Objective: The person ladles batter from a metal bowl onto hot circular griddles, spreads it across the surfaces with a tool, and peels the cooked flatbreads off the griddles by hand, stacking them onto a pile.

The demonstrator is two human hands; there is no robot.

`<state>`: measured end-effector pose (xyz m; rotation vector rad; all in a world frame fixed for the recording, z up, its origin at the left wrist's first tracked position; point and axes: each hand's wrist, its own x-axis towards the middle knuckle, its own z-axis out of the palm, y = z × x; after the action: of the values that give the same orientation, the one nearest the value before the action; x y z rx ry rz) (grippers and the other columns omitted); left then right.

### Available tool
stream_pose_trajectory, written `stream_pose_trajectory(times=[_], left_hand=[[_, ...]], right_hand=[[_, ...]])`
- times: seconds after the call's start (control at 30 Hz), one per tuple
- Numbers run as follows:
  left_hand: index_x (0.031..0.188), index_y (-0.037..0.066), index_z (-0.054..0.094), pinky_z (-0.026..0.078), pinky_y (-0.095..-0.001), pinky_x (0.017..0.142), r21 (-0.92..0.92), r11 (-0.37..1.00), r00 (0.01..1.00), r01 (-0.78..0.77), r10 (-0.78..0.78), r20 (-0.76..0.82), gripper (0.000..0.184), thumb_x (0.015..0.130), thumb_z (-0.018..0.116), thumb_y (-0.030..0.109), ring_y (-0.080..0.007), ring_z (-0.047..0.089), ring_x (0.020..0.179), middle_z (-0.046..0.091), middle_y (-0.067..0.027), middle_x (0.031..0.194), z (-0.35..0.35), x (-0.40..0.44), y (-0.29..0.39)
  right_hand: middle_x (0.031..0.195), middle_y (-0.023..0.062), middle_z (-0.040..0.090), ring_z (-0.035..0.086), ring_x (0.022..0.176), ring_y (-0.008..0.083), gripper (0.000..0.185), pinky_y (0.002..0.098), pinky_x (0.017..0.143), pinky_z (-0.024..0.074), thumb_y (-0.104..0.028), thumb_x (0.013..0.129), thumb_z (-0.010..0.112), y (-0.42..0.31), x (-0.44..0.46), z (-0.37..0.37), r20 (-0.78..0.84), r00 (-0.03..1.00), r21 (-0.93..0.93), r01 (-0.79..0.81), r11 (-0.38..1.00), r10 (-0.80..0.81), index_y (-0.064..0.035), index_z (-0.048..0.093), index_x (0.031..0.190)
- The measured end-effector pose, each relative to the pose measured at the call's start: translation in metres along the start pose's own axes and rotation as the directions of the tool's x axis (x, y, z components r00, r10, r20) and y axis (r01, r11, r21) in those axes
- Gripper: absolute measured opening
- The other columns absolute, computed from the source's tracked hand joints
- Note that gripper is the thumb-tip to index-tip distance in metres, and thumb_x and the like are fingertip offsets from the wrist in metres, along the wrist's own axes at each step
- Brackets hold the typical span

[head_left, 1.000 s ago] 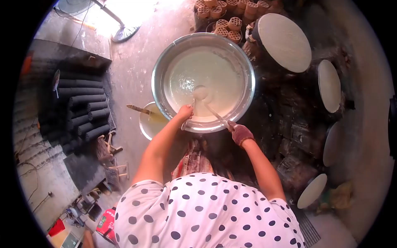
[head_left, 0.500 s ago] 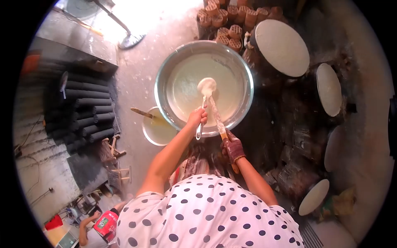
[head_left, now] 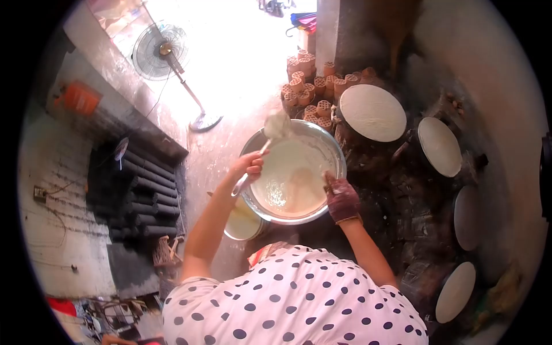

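My bare left hand is closed around the handle of a ladle. The ladle's batter-coated bowl is raised over the far left rim of a wide metal basin. Pale, creamy batter fills much of the basin, with a shiny patch near its front. My right hand, in a dark reddish work glove, is closed at the basin's right rim, its fingertips over the inside. Whatever it grips cannot be made out, and the stirring paddle seen earlier is not distinguishable.
Left of the basin stands a pale bucket, partly behind my forearm. Round pale-topped griddles line the right side. Clay-coloured briquettes are piled beyond, black briquettes at left. A standing fan is at far left.
The ladle has risen from the basin's middle to its far left rim with my left hand. My right hand has moved up to the right rim. The view has tilted farther forward.
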<state>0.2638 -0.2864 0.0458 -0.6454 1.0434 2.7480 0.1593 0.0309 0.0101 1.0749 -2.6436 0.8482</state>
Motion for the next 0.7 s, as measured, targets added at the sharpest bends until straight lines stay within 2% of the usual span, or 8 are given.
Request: stream_pose_trajectory(times=[0.03, 0.1, 0.2, 0.27, 0.37, 0.53, 0.63, 0.7], left_hand=[[0.124, 0.007, 0.045, 0.027, -0.0178, 0.032, -0.309, 0.945, 0.994, 0.110, -0.104, 0.037, 0.027, 0.100, 0.039, 0.017, 0.0001, 0.034, 0.038, 0.040, 0.0089, 0.060, -0.007, 0.019, -0.007], [0.126, 0.005, 0.046, 0.027, -0.0187, 0.034, -0.285, 0.956, 0.997, 0.071, -0.077, -0.007, 0.030, 0.099, 0.039, 0.015, -0.0036, 0.035, 0.039, 0.039, 0.0060, 0.057, 0.014, 0.026, -0.026], [0.135, 0.007, 0.044, 0.025, -0.0208, 0.031, 0.416, 0.899, 0.989, -0.141, 0.148, 0.017, 0.037, 0.098, 0.043, 0.014, -0.0051, 0.032, 0.035, 0.040, 0.0038, 0.055, 0.050, 0.019, -0.068], [0.136, 0.007, 0.041, 0.027, -0.0195, 0.034, 0.398, 0.917, 0.999, -0.003, -0.019, 0.051, 0.039, 0.099, 0.041, 0.015, -0.0045, 0.032, 0.038, 0.035, 0.0059, 0.056, 0.083, 0.036, -0.095], [0.128, 0.010, 0.045, 0.023, -0.0188, 0.035, -0.069, 0.905, 0.902, 0.420, -0.407, 0.145, 0.030, 0.101, 0.038, 0.022, -0.0017, 0.028, 0.039, 0.029, 0.0090, 0.056, 0.132, 0.111, -0.122], [0.133, 0.012, 0.047, 0.027, -0.0209, 0.037, 0.522, 0.850, 0.944, 0.065, -0.222, 0.244, 0.036, 0.100, 0.042, 0.024, -0.0060, 0.034, 0.042, 0.035, 0.0058, 0.057, 0.236, 0.138, -0.200], [0.122, 0.010, 0.051, 0.031, -0.0217, 0.036, 0.179, 0.842, 0.772, 0.509, -0.538, 0.337, 0.026, 0.097, 0.046, 0.015, -0.0073, 0.034, 0.039, 0.041, 0.0050, 0.059, 0.292, 0.235, -0.279], [0.116, 0.009, 0.052, 0.032, -0.0231, 0.035, -0.152, 0.551, 0.569, 0.820, -0.762, 0.309, 0.021, 0.097, 0.044, 0.015, -0.0079, 0.036, 0.039, 0.042, 0.0045, 0.060, 0.330, 0.328, -0.331]], right_hand=[[0.091, 0.0119, 0.063, 0.061, 0.083, 0.0310, 0.036, 0.0406, 0.068, 0.0510, -0.019, 0.079, 0.068, 0.004, -0.008, 0.009, -0.019, 1.000, -0.006, -0.012, 1.000, 0.012, -0.0175, 0.063, 0.114], [0.089, 0.0104, 0.062, 0.062, 0.081, 0.0294, 0.044, 0.0399, 0.069, 0.0517, -0.017, 0.077, 0.069, 0.013, -0.040, 0.019, 0.025, 0.995, 0.013, -0.102, 0.995, 0.101, -0.0196, 0.060, 0.121], [0.083, 0.0099, 0.060, 0.061, 0.075, 0.0298, 0.042, 0.0380, 0.066, 0.0508, -0.021, 0.080, 0.068, 0.033, -0.089, -0.015, -0.098, 0.981, 0.106, -0.155, 0.982, 0.166, -0.0210, 0.059, 0.121], [0.086, 0.0095, 0.061, 0.062, 0.076, 0.0307, 0.046, 0.0389, 0.067, 0.0513, -0.018, 0.078, 0.070, 0.056, -0.115, -0.024, -0.220, 0.945, 0.172, -0.206, 0.963, 0.241, -0.0212, 0.058, 0.123], [0.090, 0.0103, 0.062, 0.062, 0.077, 0.0313, 0.048, 0.0392, 0.067, 0.0515, -0.016, 0.078, 0.070, 0.081, -0.143, -0.045, -0.142, 0.885, 0.034, -0.444, 0.896, 0.444, -0.0213, 0.058, 0.124], [0.107, 0.0139, 0.063, 0.063, 0.091, 0.0330, 0.046, 0.0394, 0.078, 0.0516, -0.014, 0.081, 0.067, 0.155, -0.214, -0.094, -0.360, 0.819, 0.087, -0.448, 0.890, 0.448, -0.0145, 0.056, 0.127], [0.103, 0.0143, 0.063, 0.062, 0.087, 0.0343, 0.044, 0.0408, 0.076, 0.0509, -0.019, 0.083, 0.066, 0.237, -0.243, -0.103, -0.371, 0.704, -0.060, -0.669, 0.741, 0.606, -0.0166, 0.057, 0.126], [0.099, 0.0135, 0.064, 0.062, 0.083, 0.0342, 0.043, 0.0416, 0.072, 0.0505, -0.024, 0.083, 0.067, 0.292, -0.278, -0.110, -0.290, 0.633, -0.095, -0.765, 0.637, 0.718, -0.0194, 0.058, 0.125]])
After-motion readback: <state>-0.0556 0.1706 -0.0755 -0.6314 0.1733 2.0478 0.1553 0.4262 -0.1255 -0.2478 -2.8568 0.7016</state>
